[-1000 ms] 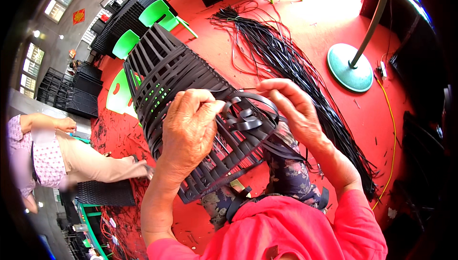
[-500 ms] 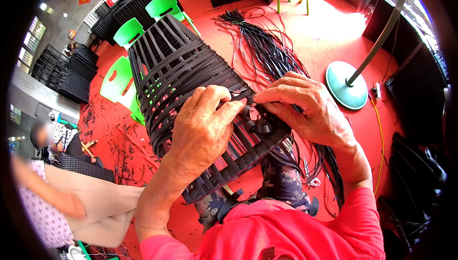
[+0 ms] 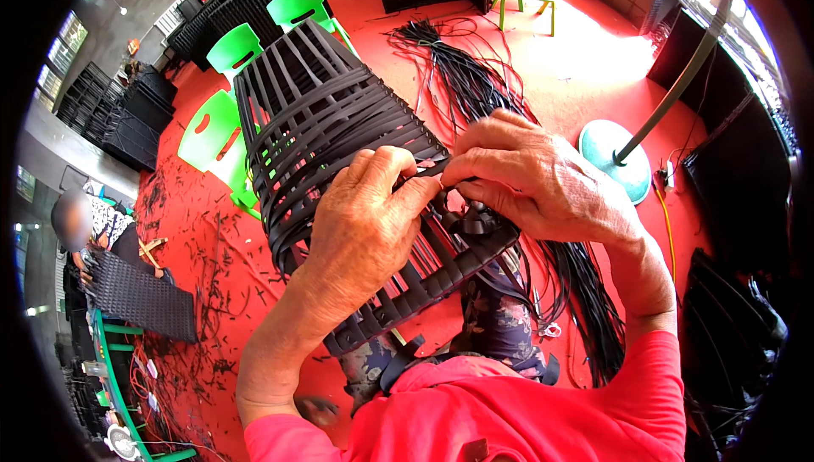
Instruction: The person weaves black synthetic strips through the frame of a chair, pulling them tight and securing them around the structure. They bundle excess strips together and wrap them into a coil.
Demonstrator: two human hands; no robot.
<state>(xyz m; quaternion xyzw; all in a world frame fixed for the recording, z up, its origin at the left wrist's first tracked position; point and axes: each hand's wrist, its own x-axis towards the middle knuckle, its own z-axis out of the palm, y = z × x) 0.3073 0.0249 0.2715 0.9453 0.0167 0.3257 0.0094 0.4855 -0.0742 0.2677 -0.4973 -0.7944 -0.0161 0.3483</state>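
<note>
Left hand (image 3: pixel 365 216): wrist bent inward, back uppermost, thumb and forefinger brought together; cannot tell whether they grip anything. Right hand (image 3: pixel 534 178): arched, fingertips meeting the left's, pinching a curled black strip (image 3: pixel 471 221). Black woven frame (image 3: pixel 339 123): beneath both hands, slanting to upper left, near end over floral trousers (image 3: pixel 500 318). Hidden: strip's pinched part, behind fingers; frame's near left side, behind left forearm.
</note>
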